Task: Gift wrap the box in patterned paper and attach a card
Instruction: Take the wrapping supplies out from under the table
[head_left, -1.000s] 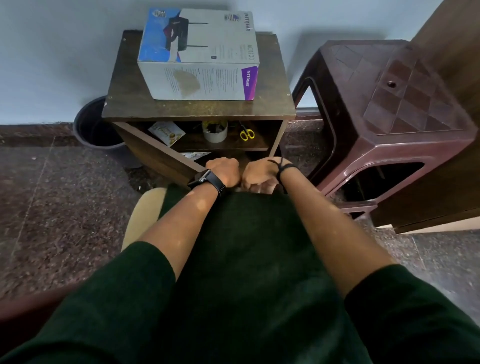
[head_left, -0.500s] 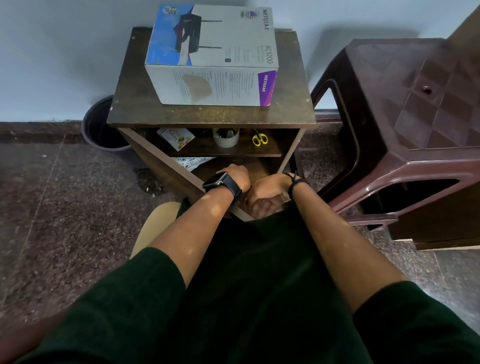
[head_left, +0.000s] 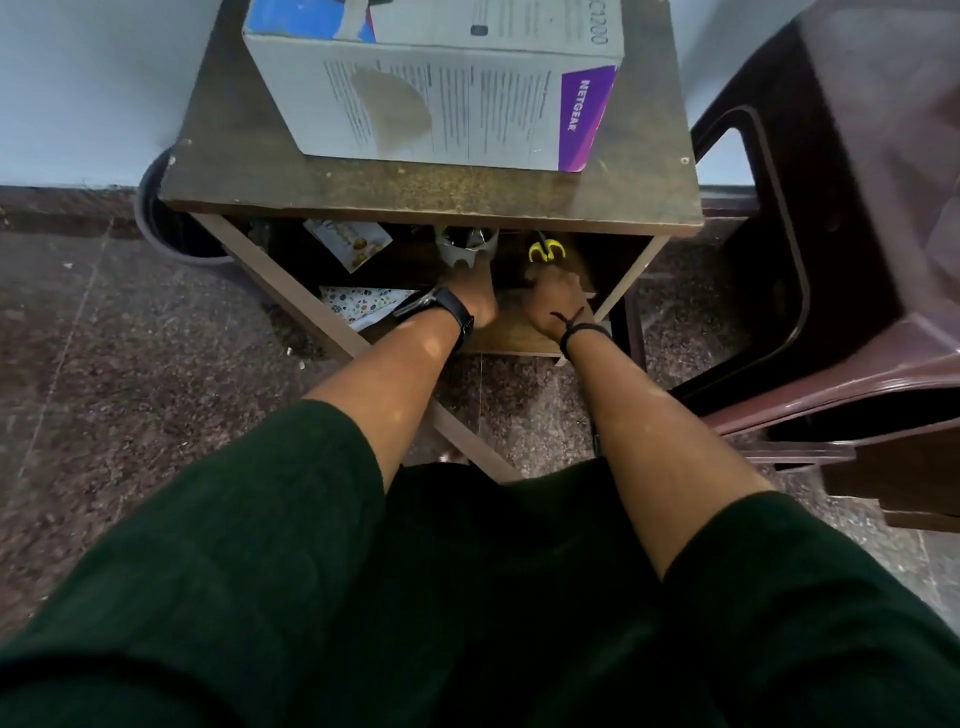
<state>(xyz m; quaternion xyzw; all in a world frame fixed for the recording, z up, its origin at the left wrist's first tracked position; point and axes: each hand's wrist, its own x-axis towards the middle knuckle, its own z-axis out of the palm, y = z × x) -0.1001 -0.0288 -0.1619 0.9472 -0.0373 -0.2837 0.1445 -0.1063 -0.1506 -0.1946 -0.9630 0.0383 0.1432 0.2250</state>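
A white and blue Netgear box (head_left: 441, 98) lies on top of the small wooden table (head_left: 415, 192). On the shelf under the top sit a small printed card (head_left: 348, 244), a white cup (head_left: 465, 247) and yellow-handled scissors (head_left: 545, 250). Patterned paper (head_left: 363, 306) lies on the lower shelf at the left. My left hand (head_left: 470, 293), with a black watch on its wrist, reaches into the table just below the white cup. My right hand (head_left: 556, 301) is beside it, its knuckles right under the scissors. The fingers of both hands are hidden from me.
A dark brown plastic stool (head_left: 852, 260) stands close on the right of the table. A dark round bin (head_left: 171, 228) sits behind the table's left corner, against the pale wall. The floor is speckled stone. My green-clad lap fills the bottom of the view.
Both hands left my lap and moved forward into the table's shelf space, toward the cup and scissors. My head has come closer to the table.
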